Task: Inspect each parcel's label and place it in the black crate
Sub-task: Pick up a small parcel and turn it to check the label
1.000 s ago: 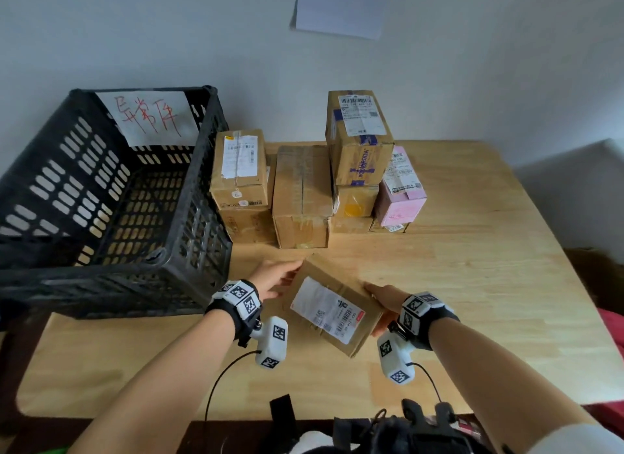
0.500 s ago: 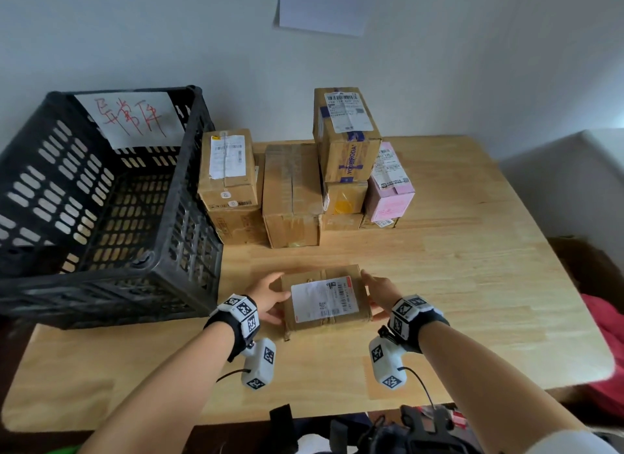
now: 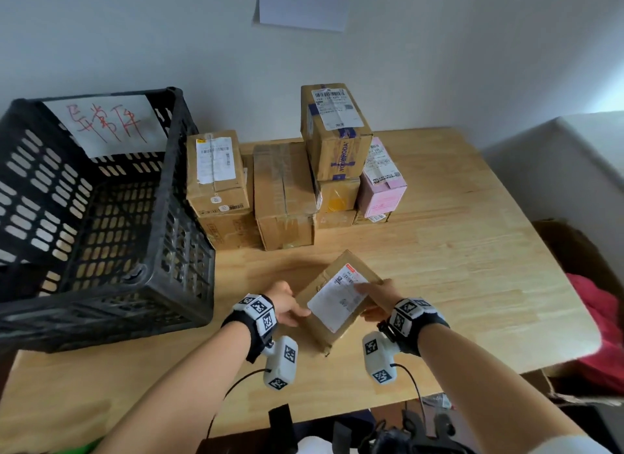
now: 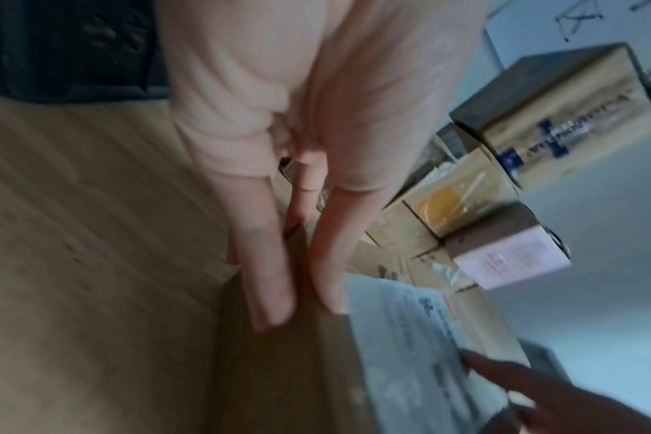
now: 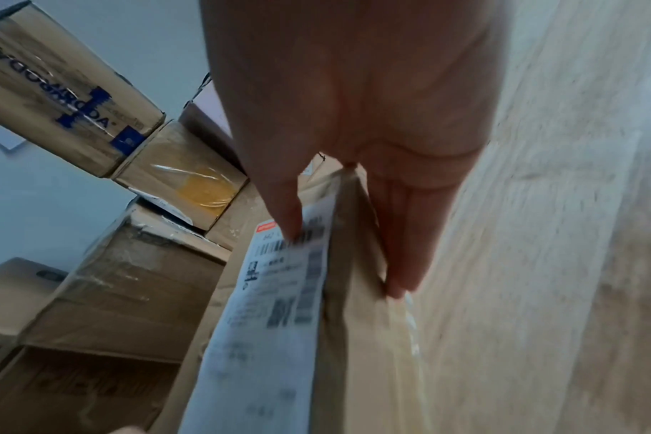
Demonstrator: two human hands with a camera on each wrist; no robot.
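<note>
- Looking down from the head view, we hold a flat brown parcel between both hands just above the desk, its white label facing up. Our left hand grips its left edge and our right hand grips its right edge, thumb lying on the label.
- The black crate stands on the desk's left side, a paper sign with red writing on its far wall. A stack of parcels sits beside it against the wall.
- In the left wrist view, our left hand pinches the parcel, straight fingers under it and thumb on top beside the label. The picture is blurred.
- In the right wrist view, our right hand pinches the parcel edge-on, thumb on the label and fingers flat against the underside. The stacked parcels stand behind.
</note>
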